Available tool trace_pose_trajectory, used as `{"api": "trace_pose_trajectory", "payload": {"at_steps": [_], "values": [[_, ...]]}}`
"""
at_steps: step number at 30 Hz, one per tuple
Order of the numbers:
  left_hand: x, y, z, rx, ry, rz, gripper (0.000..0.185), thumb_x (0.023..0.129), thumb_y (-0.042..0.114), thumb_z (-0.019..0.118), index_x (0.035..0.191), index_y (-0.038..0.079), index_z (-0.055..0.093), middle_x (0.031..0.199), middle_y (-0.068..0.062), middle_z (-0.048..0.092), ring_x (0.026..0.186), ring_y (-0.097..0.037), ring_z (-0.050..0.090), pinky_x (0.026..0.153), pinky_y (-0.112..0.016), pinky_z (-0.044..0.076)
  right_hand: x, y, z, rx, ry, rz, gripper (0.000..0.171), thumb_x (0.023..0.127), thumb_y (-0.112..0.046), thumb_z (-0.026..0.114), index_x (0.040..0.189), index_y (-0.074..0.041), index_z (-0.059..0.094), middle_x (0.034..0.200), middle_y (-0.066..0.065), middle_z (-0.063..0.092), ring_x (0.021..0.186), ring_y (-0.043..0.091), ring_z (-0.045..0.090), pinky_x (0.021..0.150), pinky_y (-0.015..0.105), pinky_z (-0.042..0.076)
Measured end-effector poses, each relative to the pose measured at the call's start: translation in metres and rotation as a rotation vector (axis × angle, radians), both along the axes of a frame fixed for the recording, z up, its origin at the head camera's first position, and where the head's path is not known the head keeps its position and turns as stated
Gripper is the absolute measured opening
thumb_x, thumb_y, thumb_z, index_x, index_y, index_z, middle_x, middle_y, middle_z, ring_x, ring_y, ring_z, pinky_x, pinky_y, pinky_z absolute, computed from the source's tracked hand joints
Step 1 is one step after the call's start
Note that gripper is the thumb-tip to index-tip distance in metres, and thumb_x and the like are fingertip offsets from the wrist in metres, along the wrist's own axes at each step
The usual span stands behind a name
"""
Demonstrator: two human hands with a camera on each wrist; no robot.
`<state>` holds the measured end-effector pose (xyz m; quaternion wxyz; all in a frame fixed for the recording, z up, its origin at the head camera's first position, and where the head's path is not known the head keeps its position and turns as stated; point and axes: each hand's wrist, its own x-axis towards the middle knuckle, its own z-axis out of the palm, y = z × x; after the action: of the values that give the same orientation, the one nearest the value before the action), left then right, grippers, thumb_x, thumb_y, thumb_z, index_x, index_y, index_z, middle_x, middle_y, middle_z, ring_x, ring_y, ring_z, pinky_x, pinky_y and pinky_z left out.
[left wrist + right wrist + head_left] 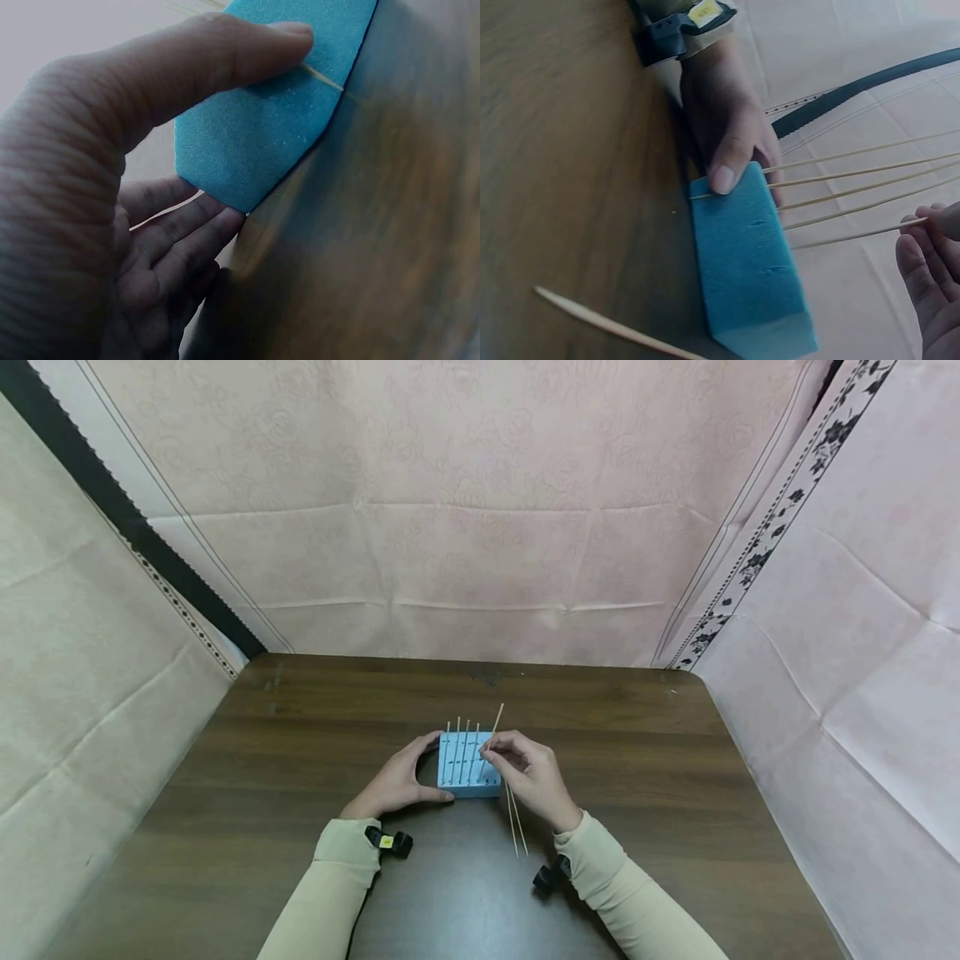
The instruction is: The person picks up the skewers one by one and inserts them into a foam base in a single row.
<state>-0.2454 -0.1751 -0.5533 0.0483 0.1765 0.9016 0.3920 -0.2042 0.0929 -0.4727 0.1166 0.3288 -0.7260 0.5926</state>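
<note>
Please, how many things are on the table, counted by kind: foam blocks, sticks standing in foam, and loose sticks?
Blue foam block: 1
Sticks standing in the block: 5
Loose sticks lying flat: 2
Total: 8

A foam block [468,766] sits on the counter [300,752], near its middle. Skewers [462,732] stand upright in the block in a row. The left hand [397,783] lies against the block's left side, thumb along its near edge. The right hand [534,777] is at the block's right side, pinching a tilted skewer [497,720] above it. Two loose skewers [516,823] lie on the counter just right of the block, beneath the right hand.
</note>
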Motion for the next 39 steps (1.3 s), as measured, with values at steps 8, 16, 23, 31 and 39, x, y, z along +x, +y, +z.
{"api": "trace_pose_trajectory", "payload": {"at_steps": [8,16,23,31,39], "values": [[0.0,0.0,0.001,0.004,-0.007,0.001,0.116,0.061,0.065,0.089,0.156,0.031,0.032,0.156,0.001,0.039,0.143,-0.023,0.036,0.111,-0.055,0.034,-0.014,0.001,-0.033,0.097,-0.005,-0.001,0.009,0.095,-0.005,0.069,0.103,-0.01,0.07,0.099,0.004,0.072,0.085,0.029,0.072,0.075,0.031,0.059],[0.002,0.001,0.002,0.005,-0.01,-0.005,0.115,0.062,0.062,0.09,0.157,0.031,0.031,0.156,0.002,0.039,0.143,-0.023,0.036,0.111,-0.054,0.034,-0.015,0.002,-0.039,0.187,0.007,-0.036,0.009,0.097,-0.009,0.067,0.1,-0.017,0.07,0.097,-0.008,0.071,0.086,0.014,0.07,0.073,0.027,0.058],[0.002,0.002,0.002,0.013,-0.009,-0.003,0.116,0.061,0.065,0.089,0.157,0.032,0.032,0.157,0.001,0.038,0.143,-0.024,0.036,0.111,-0.056,0.035,-0.014,0.002,-0.035,0.24,0.029,-0.051,0.011,0.097,-0.009,0.067,0.1,-0.018,0.072,0.096,-0.01,0.071,0.088,0.006,0.069,0.075,0.025,0.058],[0.002,0.0,0.0,0.006,-0.014,0.002,0.117,0.061,0.068,0.087,0.157,0.03,0.032,0.157,0.0,0.038,0.143,-0.026,0.035,0.11,-0.058,0.034,-0.014,0.005,-0.036,0.258,0.022,-0.019,0.009,0.097,-0.013,0.069,0.105,-0.017,0.071,0.099,-0.008,0.071,0.089,0.008,0.069,0.078,0.027,0.058],[0.001,0.0,0.0,0.008,-0.007,0.004,0.117,0.061,0.065,0.089,0.157,0.029,0.032,0.157,-0.001,0.039,0.143,-0.026,0.036,0.111,-0.057,0.033,-0.014,0.024,-0.049,0.285,-0.069,-0.129,0.013,0.097,-0.022,0.07,0.108,-0.014,0.071,0.098,-0.01,0.069,0.086,0.007,0.066,0.075,0.027,0.057]]}}
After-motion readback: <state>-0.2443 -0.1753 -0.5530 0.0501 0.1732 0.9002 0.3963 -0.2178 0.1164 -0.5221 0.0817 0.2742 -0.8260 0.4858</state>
